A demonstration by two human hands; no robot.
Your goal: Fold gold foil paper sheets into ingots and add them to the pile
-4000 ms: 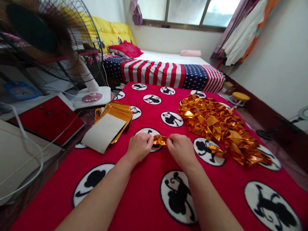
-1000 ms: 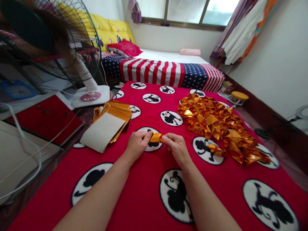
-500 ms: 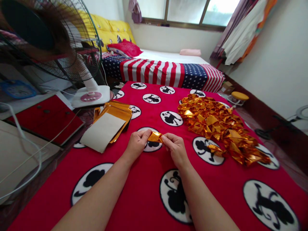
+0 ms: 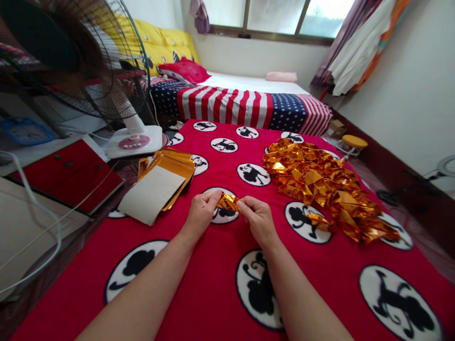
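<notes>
A small folded piece of gold foil paper (image 4: pixel 228 202) is stretched between my two hands, above the red cloth (image 4: pixel 213 255) with its black-and-white round prints. My left hand (image 4: pixel 203 210) pinches its left end between thumb and fingers. The right end is pinched by my right hand (image 4: pixel 256 215). To the left lies a stack of gold sheets (image 4: pixel 174 163) with a pale sheet (image 4: pixel 152 193) on top, white side up. On the right a large heap of folded gold pieces (image 4: pixel 313 177) spreads over the cloth.
A fan (image 4: pixel 133 142) stands at the left, beside a red panel (image 4: pixel 71 173) and a white cable (image 4: pixel 57 227). Behind the cloth is a bed with a flag-patterned cover (image 4: pixel 227 105). A yellow stool (image 4: pixel 354 141) stands at the back right.
The gold piece between my hands looks more creased, and its surface has shifted from smooth to crumpled. My hands have barely moved.
</notes>
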